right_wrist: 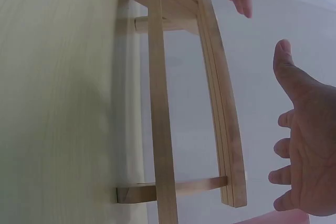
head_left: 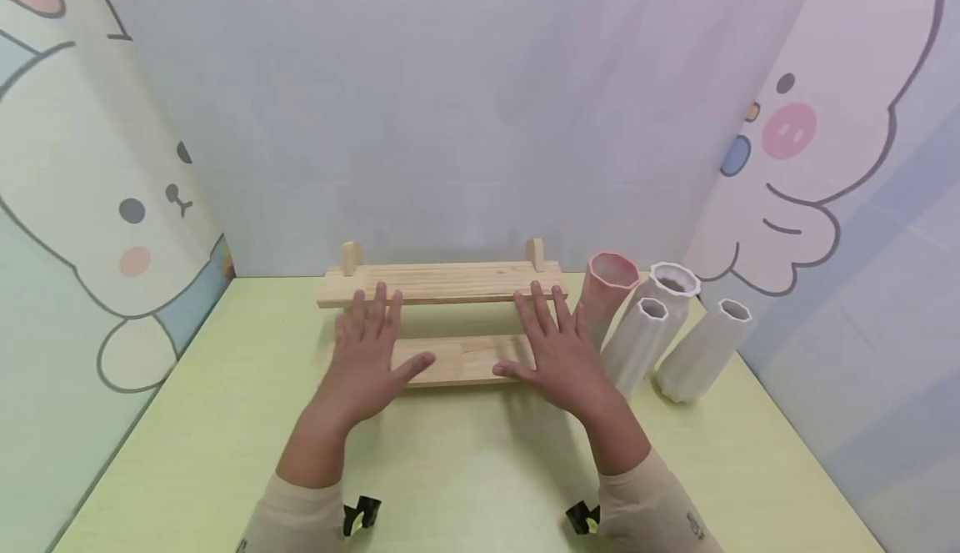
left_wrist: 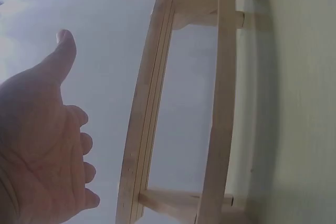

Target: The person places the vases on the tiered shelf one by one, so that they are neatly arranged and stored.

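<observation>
A two-tier wooden shelf (head_left: 450, 284) stands on the table against the back curtain, with its lower board (head_left: 461, 361) in front and below the upper one. My left hand (head_left: 363, 369) is held over the shelf's left part, fingers spread and pointing away from me. Over the right part, my right hand (head_left: 562, 361) is spread the same way. In both wrist views the palms face the shelf, apart from it, and hold nothing. Just right of the right hand, a pink ribbed vase (head_left: 603, 290) stands beside a slim white vase (head_left: 636, 344).
Two more white vases stand at the right: a wide-mouthed one (head_left: 675, 286) behind and a leaning-looking one (head_left: 705, 353) near the table's right edge. The pale green table (head_left: 465, 470) meets curtains (head_left: 480, 119) at the back and sides, printed with cartoon animals.
</observation>
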{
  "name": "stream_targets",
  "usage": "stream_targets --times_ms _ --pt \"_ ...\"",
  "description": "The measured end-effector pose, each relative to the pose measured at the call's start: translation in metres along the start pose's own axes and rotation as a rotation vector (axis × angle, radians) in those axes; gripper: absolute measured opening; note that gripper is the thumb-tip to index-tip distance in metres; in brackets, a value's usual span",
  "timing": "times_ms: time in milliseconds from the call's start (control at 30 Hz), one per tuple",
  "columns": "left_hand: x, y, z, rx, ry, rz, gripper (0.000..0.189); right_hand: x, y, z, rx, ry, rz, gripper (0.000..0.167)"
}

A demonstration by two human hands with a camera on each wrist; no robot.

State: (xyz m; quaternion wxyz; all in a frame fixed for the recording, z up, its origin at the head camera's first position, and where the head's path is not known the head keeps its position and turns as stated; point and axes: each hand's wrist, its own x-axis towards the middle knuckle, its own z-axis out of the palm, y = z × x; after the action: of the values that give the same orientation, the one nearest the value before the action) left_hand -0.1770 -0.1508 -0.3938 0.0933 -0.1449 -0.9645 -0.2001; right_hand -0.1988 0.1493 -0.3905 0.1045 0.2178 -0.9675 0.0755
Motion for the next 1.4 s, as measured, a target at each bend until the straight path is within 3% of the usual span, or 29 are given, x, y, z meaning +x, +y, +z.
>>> stream_targets --times_ms 200,367,533,667,867,1000,1100,1200,1400 --pt "-0.004 -0.033 -0.020 -0.123 0.001 -0.073 0.101 0.002 0.002 -0.004 0.044 0.032 -0.012 0.108" --pt "-0.009 -0.063 -0.036 -0.332 -0.026 -0.182 0.104 0.003 0.005 -0.006 0.075 0.091 -0.027 0.113" --pt "-0.014 -0.088 -0.042 -0.539 -0.127 -0.334 0.108 0.004 0.008 -0.009 0.115 0.141 -0.027 0.117" --pt "-0.014 -0.105 -0.035 -0.590 -0.235 -0.410 0.109 0.000 0.011 -0.017 0.194 0.201 -0.031 0.116" --pt "-0.017 -0.126 -0.019 -0.706 -0.352 -0.417 0.103 -0.005 0.015 -0.031 0.305 0.271 -0.056 0.115" --pt "-0.017 -0.137 -0.012 -0.817 -0.375 -0.363 0.092 -0.011 0.017 -0.043 0.356 0.275 -0.052 0.116" --pt "-0.014 -0.142 -0.006 -0.856 -0.379 -0.337 0.087 -0.018 0.019 -0.053 0.375 0.279 -0.039 0.115" --pt "-0.013 -0.143 0.001 -0.847 -0.366 -0.357 0.086 -0.024 0.022 -0.061 0.379 0.285 -0.043 0.113" --pt "-0.026 -0.148 0.003 -0.844 -0.297 -0.403 0.084 -0.026 0.027 -0.072 0.373 0.320 -0.111 0.112"
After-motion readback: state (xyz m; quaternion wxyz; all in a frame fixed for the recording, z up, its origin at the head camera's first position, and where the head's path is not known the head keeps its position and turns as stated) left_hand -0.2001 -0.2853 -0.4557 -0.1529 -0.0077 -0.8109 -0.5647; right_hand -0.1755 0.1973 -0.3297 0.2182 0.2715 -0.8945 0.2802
